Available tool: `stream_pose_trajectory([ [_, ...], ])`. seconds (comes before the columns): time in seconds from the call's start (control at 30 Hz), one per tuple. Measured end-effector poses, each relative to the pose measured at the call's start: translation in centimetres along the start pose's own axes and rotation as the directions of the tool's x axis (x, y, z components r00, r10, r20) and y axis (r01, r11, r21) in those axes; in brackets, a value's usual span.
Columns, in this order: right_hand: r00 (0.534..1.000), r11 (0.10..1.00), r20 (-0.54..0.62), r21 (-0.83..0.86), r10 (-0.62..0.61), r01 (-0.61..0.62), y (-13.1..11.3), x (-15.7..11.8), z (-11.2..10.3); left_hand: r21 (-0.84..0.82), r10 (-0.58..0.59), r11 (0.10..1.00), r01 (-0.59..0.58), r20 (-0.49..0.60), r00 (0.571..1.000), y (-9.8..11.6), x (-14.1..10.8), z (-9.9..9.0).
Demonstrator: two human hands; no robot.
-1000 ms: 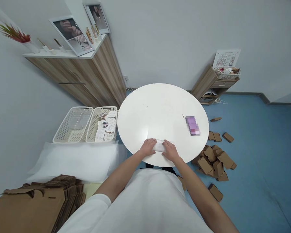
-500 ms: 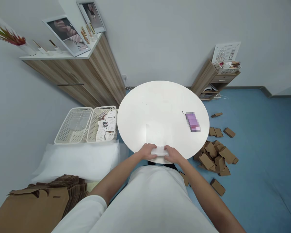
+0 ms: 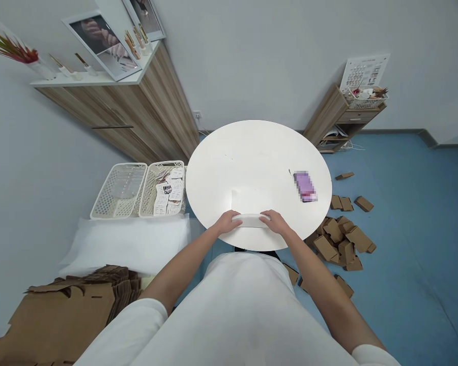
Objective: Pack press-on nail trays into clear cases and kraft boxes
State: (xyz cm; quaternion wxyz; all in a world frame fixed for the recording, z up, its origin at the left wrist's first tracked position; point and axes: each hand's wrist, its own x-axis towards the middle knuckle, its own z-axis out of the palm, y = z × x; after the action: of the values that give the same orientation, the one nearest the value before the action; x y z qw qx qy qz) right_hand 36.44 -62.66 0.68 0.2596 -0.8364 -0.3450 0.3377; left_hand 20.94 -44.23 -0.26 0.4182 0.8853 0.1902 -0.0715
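A round white counter [image 3: 259,152] is seen from above by a person in a white short-sleeved top, who stands at its near edge. Over the near part of the counter, at its middle from side to side, is a slim white bundle [image 3: 251,220], lying crosswise; its exact material cannot be told. The left hand [image 3: 228,222] grips the bundle's left end and the right hand [image 3: 274,222] its right end, the fingers of each closed around that end, with the white middle showing between them. A faint pale sheet seems to lie flat on the counter just beyond the bundle.

Toward the counter's right edge lies a purple item [image 3: 304,186], blurred into blocks, with a small dark object [image 3: 289,172] just beside it.

Left of the counter stand two white perforated baskets: the nearer one [image 3: 147,195] holds printed cards [image 3: 170,192], the farther one [image 3: 99,201] clear plastic pieces. In front of these, also to the counter's left, are white sheets [image 3: 125,244] and a stack of flat brown cardboard [image 3: 64,320].

Right of the counter, small brown boxes [image 3: 339,241] lie heaped and scattered on the blue floor [image 3: 412,213]. Behind the counter, a wood-grain cabinet [image 3: 137,122] stands to the left and a low shelf unit [image 3: 328,114] to the right.
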Motion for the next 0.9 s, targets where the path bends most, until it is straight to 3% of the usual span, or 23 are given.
stream_pose_trajectory([
  [0.23, 0.984, 0.993, -0.149, 0.086, 0.097, -0.085, 0.9, 1.3, 0.9, -0.006, -0.241, 0.970, 0.242, -0.122, 0.963, -1.1, 1.1, 0.4],
  [0.47, 0.909, 0.985, -0.382, 0.110, 0.166, -0.134, 2.7, 0.7, 2.1, 0.068, -0.307, 0.941, 0.331, -0.236, 0.922, -1.3, 1.2, 1.1],
  [0.6, 0.846, 0.949, -0.448, 0.253, 0.289, -0.190, 3.9, -1.1, 3.7, 0.254, -0.100, 0.946, 0.199, -0.355, 0.930, 0.0, 0.2, 1.6],
  [0.7, 0.818, 0.867, -0.391, 0.439, 0.421, -0.236, 4.3, -2.3, 5.1, 0.384, 0.129, 0.922, -0.043, -0.200, 0.971, 1.5, -0.2, 2.4],
  [0.77, 0.817, 0.799, -0.334, 0.554, 0.470, -0.233, 4.2, -2.6, 5.8, 0.418, 0.223, 0.890, -0.180, -0.055, 0.973, 2.5, -0.3, 3.3],
  [0.9, 0.827, 0.672, -0.243, 0.713, 0.506, -0.201, 3.4, -2.0, 6.1, 0.448, 0.210, 0.867, -0.218, 0.070, 0.975, 3.1, -0.2, 5.0],
])
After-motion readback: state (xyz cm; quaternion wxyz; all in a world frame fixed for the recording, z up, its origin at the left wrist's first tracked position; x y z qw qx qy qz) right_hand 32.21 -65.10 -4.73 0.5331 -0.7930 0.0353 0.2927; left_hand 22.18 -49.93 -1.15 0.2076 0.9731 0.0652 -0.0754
